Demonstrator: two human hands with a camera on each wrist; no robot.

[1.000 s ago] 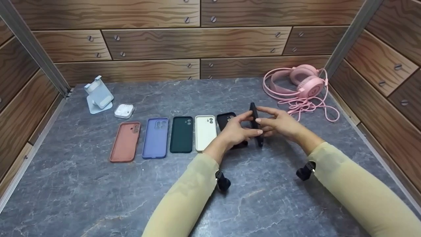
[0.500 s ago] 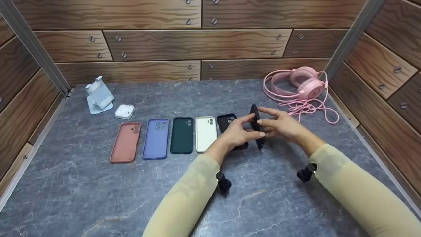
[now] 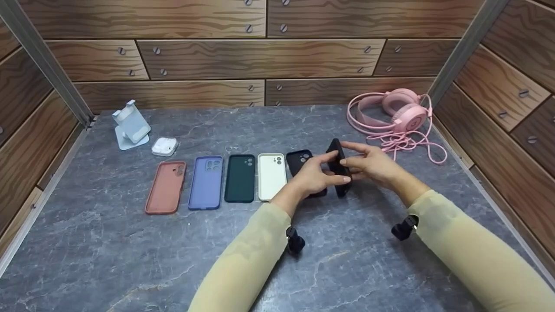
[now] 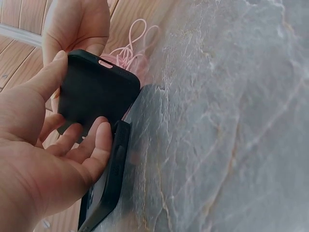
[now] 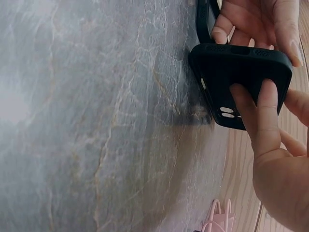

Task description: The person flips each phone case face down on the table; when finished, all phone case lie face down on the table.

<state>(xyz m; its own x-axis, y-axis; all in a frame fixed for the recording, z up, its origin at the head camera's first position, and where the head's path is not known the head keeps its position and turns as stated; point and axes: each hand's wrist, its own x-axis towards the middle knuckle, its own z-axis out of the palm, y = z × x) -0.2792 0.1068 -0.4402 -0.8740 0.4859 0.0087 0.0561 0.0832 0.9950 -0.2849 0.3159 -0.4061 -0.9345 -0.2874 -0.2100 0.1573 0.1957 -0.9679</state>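
Both hands hold a black phone case (image 3: pixel 336 168) on its long edge, right of a row of cases. My left hand (image 3: pixel 308 177) has its thumb at the near short edge and fingers against the plain back, as the left wrist view shows of this case (image 4: pixel 96 92). My right hand (image 3: pixel 376 165) grips it from the other side. In the right wrist view, two of its fingertips press inside the hollow case (image 5: pixel 217 79), which has camera cut-outs. Another black case (image 3: pixel 297 159) lies just left, partly hidden by my left hand.
Further left lie white (image 3: pixel 271 177), dark green (image 3: pixel 239 178), blue (image 3: pixel 205 184) and pink (image 3: pixel 165 188) phone cases. Behind them are a small white box (image 3: pixel 164 147) and a light-blue phone stand (image 3: pixel 132 125). Pink corded headphones (image 3: pixel 407 115) sit at the back right.
The held case has turned slightly, so more of its back faces the head camera. Both hands keep their hold and have barely moved.
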